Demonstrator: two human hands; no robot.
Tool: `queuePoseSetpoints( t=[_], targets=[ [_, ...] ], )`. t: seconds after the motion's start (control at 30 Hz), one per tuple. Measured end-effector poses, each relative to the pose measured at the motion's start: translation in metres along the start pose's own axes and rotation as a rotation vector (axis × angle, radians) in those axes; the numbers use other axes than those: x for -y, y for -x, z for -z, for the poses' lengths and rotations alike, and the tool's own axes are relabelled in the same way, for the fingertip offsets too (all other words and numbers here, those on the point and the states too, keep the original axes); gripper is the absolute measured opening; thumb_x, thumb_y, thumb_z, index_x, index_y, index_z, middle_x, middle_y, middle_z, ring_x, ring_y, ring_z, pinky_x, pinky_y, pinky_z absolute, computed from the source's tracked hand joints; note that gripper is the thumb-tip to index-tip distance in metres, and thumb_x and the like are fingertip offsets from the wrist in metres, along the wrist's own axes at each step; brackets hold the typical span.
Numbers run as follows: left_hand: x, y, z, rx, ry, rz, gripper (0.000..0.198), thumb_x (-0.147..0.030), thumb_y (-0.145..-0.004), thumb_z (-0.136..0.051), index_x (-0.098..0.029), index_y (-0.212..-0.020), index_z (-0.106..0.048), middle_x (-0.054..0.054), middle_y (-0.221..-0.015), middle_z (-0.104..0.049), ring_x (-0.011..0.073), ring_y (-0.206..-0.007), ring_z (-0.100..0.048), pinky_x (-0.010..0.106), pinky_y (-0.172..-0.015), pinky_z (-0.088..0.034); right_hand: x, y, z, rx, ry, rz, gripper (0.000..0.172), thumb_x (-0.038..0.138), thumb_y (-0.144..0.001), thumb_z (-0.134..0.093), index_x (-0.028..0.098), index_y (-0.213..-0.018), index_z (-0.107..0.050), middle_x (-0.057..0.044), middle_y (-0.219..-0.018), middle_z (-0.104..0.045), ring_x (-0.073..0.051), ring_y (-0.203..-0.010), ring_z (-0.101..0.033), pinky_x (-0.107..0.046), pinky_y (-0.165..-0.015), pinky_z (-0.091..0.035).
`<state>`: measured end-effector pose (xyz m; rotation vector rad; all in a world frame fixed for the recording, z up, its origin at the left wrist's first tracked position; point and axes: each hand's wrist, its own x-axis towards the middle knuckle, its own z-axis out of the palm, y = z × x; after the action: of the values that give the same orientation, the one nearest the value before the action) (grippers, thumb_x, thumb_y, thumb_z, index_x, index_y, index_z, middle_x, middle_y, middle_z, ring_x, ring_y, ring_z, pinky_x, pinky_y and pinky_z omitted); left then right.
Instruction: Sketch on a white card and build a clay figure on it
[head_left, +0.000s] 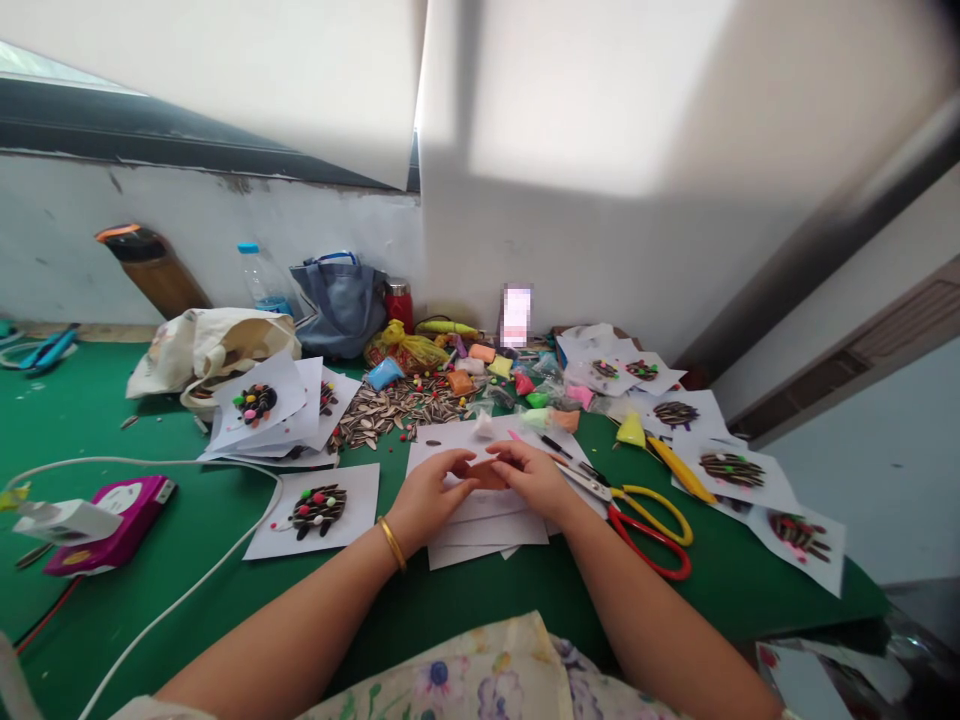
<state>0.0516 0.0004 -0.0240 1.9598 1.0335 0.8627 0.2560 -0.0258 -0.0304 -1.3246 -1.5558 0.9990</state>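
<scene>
Your floral garment [465,680] sits closest, its edge below the green tabletop [465,595]; leave that strip between your forearms uncluttered so your wrists can turn freely. Straight ahead lies the stack of white paper [487,535], slightly fanned. Work above its middle, and keep your forearms from dragging the loose lower sheets askew. To the left, a separate sheet [277,545] carries a shape of dark strips dotted with coloured beads, so keep your elbow off it. Scissors [604,491] lie just beside your right wrist, with red and yellow loops; best mind them as you shift.

Your left hand [431,495] and right hand [534,480] face each other over the stack, fingertips closed on a flat brown piece [489,475] between them. Whether it is soft clay or something wrapped, you can't tell from this view. Either way, pinch lightly and evenly from both sides, thumbs level, so it won't crease or tear. One dark seed [433,443] rests near the stack's far edge; don't sweep it off.
</scene>
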Motion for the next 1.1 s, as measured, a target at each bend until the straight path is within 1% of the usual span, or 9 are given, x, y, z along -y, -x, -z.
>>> queuePoseSetpoints(
  t=[0.1,0.2,0.33,0.5,0.6,0.73,0.8,0.97,1.1],
  targets=[
    [-0.004,0.001,-0.002,0.015,0.057,0.030,0.036,-0.030,-0.074,-0.070,-0.023,-0.109,-0.067,0.003,-0.089,-0.070,0.0190,-0.079,-0.062,0.029,-0.069,-0.046,0.006,0.003,-0.002,0.048,-0.108,0.005,0.038,0.035,-0.083,-0.061,0.021,-0.118,-0.061,-0.002,-0.088,-0.068,-0.017,-0.078,-0.063,-0.029,-0.069,-0.051],
    [-0.009,0.000,-0.003,0.026,0.164,0.078,0.021,-0.032,-0.076,-0.067,-0.020,-0.094,-0.067,0.003,-0.084,-0.068,0.0181,-0.076,-0.060,0.029,-0.068,-0.046,0.009,0.004,-0.003,0.002,-0.142,0.032,0.037,0.040,-0.087,-0.058,0.020,-0.118,-0.060,-0.003,-0.091,-0.066,-0.014,-0.071,-0.061,-0.029,-0.068,-0.050],
    [-0.011,-0.001,-0.001,-0.062,0.299,0.162,0.021,-0.035,-0.075,-0.066,-0.018,-0.086,-0.061,-0.001,-0.077,-0.062,0.0155,-0.071,-0.057,0.026,-0.064,-0.045,0.006,0.004,-0.002,-0.030,-0.159,0.001,0.034,0.044,-0.090,-0.053,0.020,-0.113,-0.060,-0.002,-0.087,-0.065,-0.012,-0.062,-0.057,-0.028,-0.062,-0.049],
    [-0.013,-0.002,0.001,-0.027,0.438,0.213,0.026,-0.039,-0.074,-0.067,-0.018,-0.086,-0.056,-0.001,-0.074,-0.059,0.0136,-0.068,-0.055,0.025,-0.062,-0.044,0.009,0.004,-0.003,0.066,-0.166,0.044,0.047,0.037,-0.081,-0.067,0.024,-0.125,-0.056,-0.001,-0.087,-0.064,-0.014,-0.072,-0.059,-0.026,-0.065,-0.047],
    [-0.014,-0.001,0.001,0.020,0.513,0.222,0.030,-0.041,-0.074,-0.068,-0.017,-0.087,-0.056,0.000,-0.076,-0.060,0.0133,-0.068,-0.056,0.024,-0.062,-0.043,0.014,0.004,-0.003,0.046,-0.086,0.075,0.041,0.037,-0.082,-0.066,0.023,-0.120,-0.061,-0.001,-0.085,-0.065,-0.015,-0.074,-0.060,-0.028,-0.068,-0.048],
    [-0.016,0.000,0.000,0.043,0.589,0.214,0.033,-0.043,-0.075,-0.069,-0.016,-0.089,-0.057,0.000,-0.076,-0.060,0.0125,-0.068,-0.056,0.024,-0.062,-0.043,0.013,0.005,-0.004,0.033,-0.064,0.140,0.032,0.038,-0.083,-0.066,0.023,-0.111,-0.067,-0.005,-0.105,-0.070,-0.022,-0.096,-0.064,-0.036,-0.085,-0.050],
    [-0.016,0.000,0.000,0.034,0.626,0.218,0.034,-0.044,-0.076,-0.070,-0.016,-0.091,-0.057,0.000,-0.078,-0.060,0.0127,-0.070,-0.057,0.024,-0.063,-0.044,0.012,0.006,-0.004,0.027,-0.057,0.170,0.030,0.039,-0.083,-0.066,0.024,-0.109,-0.069,-0.005,-0.112,-0.069,-0.023,-0.102,-0.063,-0.037,-0.088,-0.049],
    [-0.015,0.001,0.000,0.075,0.700,0.269,0.038,-0.042,-0.072,-0.074,-0.016,-0.094,-0.056,0.001,-0.082,-0.060,0.0117,-0.070,-0.057,0.023,-0.065,-0.045,0.016,0.007,-0.001,0.077,-0.001,0.237,0.024,0.039,-0.083,-0.067,0.024,-0.101,-0.072,-0.004,-0.095,-0.071,-0.018,-0.081,-0.063,-0.030,-0.071,-0.049],
    [-0.014,0.001,-0.001,0.103,0.817,0.314,0.036,-0.039,-0.070,-0.077,-0.017,-0.089,-0.056,-0.001,-0.081,-0.058,0.0098,-0.068,-0.055,0.023,-0.065,-0.044,0.021,0.008,0.000,0.092,0.033,0.308,0.018,0.039,-0.087,-0.063,0.024,-0.089,-0.073,-0.003,-0.082,-0.068,-0.016,-0.075,-0.059,-0.029,-0.069,-0.047]
  ],
)
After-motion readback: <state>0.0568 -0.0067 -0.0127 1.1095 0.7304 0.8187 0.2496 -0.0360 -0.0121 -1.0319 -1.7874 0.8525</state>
